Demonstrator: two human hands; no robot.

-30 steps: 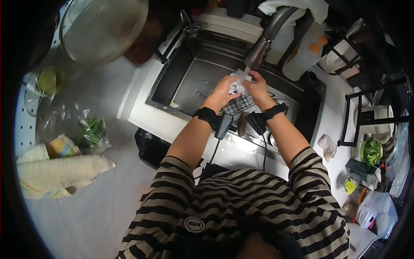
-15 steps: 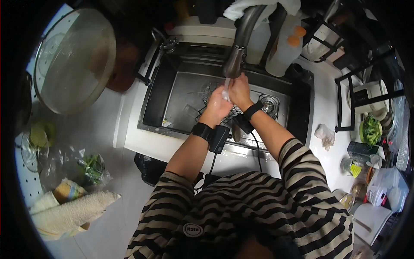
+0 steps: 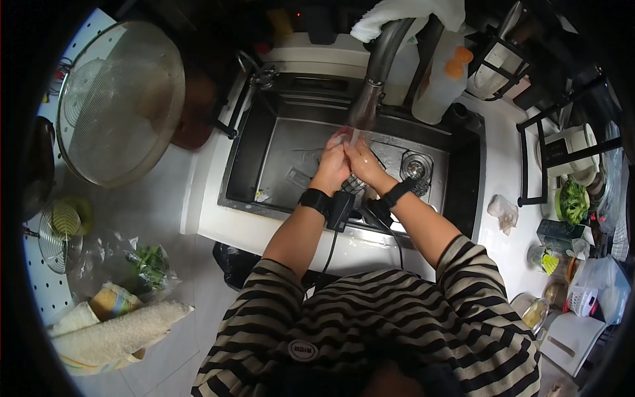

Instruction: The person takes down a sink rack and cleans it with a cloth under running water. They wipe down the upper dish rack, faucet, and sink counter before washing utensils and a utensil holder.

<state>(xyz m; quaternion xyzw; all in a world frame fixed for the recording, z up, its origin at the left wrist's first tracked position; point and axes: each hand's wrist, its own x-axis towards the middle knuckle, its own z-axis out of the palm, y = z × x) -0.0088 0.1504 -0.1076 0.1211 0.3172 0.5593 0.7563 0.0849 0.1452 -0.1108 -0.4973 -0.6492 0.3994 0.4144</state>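
The left hand (image 3: 335,163) and right hand (image 3: 364,162) meet under the faucet (image 3: 363,107) (whether either pinches anything, I cannot tell)

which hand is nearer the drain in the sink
Right. The right hand is to the left of the drain, under the faucet; the left hand is farther left, on the right hand's far side from it.

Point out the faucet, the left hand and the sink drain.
Faucet (image 3: 377,76): head view, middle of its metal body.
Left hand (image 3: 333,163): head view, middle of the hand.
Sink drain (image 3: 415,167): head view, centre of the round fitting.
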